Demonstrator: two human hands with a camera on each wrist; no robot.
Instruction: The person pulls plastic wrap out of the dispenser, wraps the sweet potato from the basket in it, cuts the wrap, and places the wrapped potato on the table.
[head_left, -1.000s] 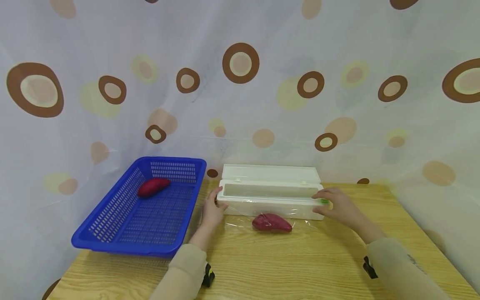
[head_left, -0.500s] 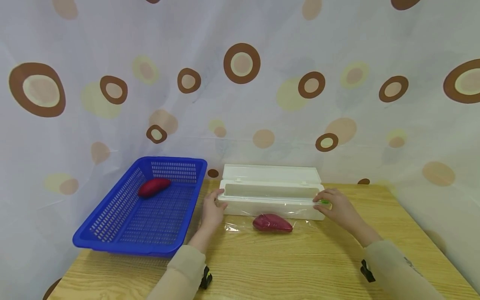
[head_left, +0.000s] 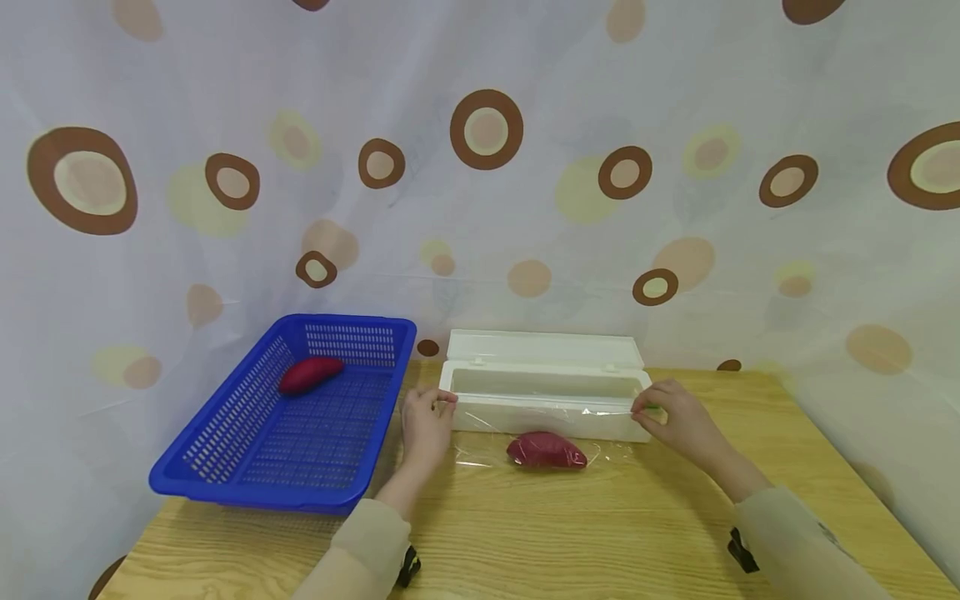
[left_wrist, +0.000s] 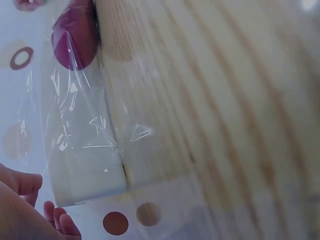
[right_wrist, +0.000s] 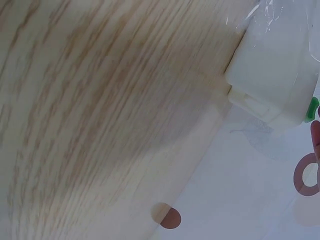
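A white cling film dispenser box (head_left: 547, 421) stands at the back of the table, its lid (head_left: 543, 346) tipped back. Clear cling film (head_left: 480, 450) runs down from its front edge over a purple-red sweet potato (head_left: 546, 451); in the left wrist view the film lies creased across the sweet potato (left_wrist: 75, 42). At the box's left front corner my left hand (head_left: 427, 425) pinches the film edge between thumb and fingers. My right hand (head_left: 678, 421) pinches the film at the right corner, beside a small green piece (right_wrist: 312, 110) on the box end.
To the left stands a blue plastic basket (head_left: 360, 433) with another red sweet potato (head_left: 310, 375) inside. A patterned curtain (head_left: 480, 233) hangs right behind the wooden table (head_left: 555, 533).
Both hands' thumbs and fingers have come together on the film at the box corners. The film's edge between them has lifted a little. The sweet potato and basket stay in place.
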